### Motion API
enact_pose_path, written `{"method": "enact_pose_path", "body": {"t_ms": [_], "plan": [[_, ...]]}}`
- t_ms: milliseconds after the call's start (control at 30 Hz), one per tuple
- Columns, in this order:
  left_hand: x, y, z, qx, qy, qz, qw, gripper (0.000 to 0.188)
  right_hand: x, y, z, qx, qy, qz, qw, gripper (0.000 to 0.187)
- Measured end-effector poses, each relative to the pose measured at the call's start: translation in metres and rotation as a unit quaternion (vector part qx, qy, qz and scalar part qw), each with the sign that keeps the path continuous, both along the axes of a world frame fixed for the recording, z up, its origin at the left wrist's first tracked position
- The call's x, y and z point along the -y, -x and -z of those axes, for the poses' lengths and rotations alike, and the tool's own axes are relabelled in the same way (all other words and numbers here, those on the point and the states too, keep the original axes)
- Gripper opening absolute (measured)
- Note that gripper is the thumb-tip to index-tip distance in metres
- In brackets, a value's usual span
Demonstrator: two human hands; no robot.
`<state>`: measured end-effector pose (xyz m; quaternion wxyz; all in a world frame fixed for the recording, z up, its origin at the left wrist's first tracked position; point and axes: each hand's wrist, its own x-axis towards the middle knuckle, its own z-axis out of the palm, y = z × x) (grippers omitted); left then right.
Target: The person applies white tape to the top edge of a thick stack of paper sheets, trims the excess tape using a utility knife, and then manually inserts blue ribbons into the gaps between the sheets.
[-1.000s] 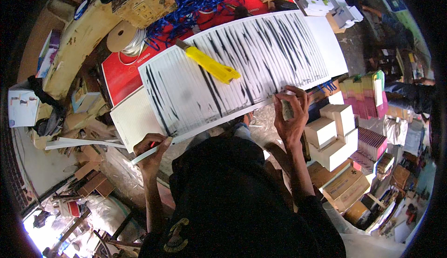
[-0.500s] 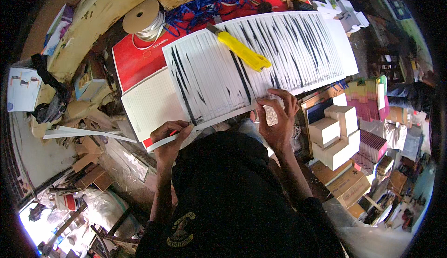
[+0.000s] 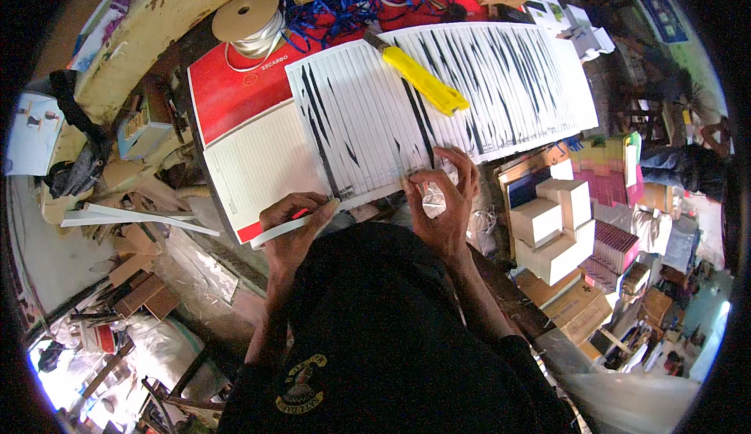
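Observation:
A long white sheet or overlapping strips [image 3: 368,117], streaked with black slits and lines, lies across the bench in front of me. My left hand [image 3: 296,221] is closed on a narrow white strip [image 3: 274,231] along the near edge, its thumb and fingers pinching it. My right hand [image 3: 444,203] pinches the same near edge farther right, thumb against index finger. On top of the streaked sheet rests a yellow snap-off cutter [image 3: 422,80], untouched. A cream lined sheet [image 3: 262,164] and a red printed cover [image 3: 235,97] lie flat to the left.
A spool of white ribbon [image 3: 249,23] stands behind the red cover, beside tangled blue ribbon [image 3: 344,11]. White box-like stacks [image 3: 551,230] and maroon stacks [image 3: 614,246] stand at the right. Loose white strips [image 3: 137,219] jut out at left. A person [image 3: 684,172] is at the far right.
My right hand has shifted left along the near edge, closer to my left hand. My left hand has moved slightly right. The cutter and streaked sheet appear a little farther right.

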<state>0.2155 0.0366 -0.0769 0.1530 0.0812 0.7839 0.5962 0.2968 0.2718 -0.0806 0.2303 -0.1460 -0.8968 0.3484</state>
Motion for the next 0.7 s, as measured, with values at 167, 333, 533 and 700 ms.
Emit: {"method": "enact_pose_path", "body": {"t_ms": [167,333,533,700], "plan": [[0.002,0.001,0.001,-0.014,0.020,0.009,1.000,0.014,0.007,0.000,-0.005,0.041,-0.056,0.026,0.997,0.012],[-0.003,0.001,0.001,-0.004,-0.003,-0.007,1.000,0.013,0.017,0.004,-0.003,0.013,-0.057,0.018,0.998,0.011],[0.000,-0.001,0.019,0.009,-0.065,-0.013,0.998,0.014,0.026,0.002,-0.001,0.012,-0.102,0.001,0.995,0.010],[-0.001,0.001,0.014,-0.006,-0.039,0.001,0.999,0.013,0.048,0.009,-0.002,0.009,-0.062,-0.063,0.996,0.012]]}}
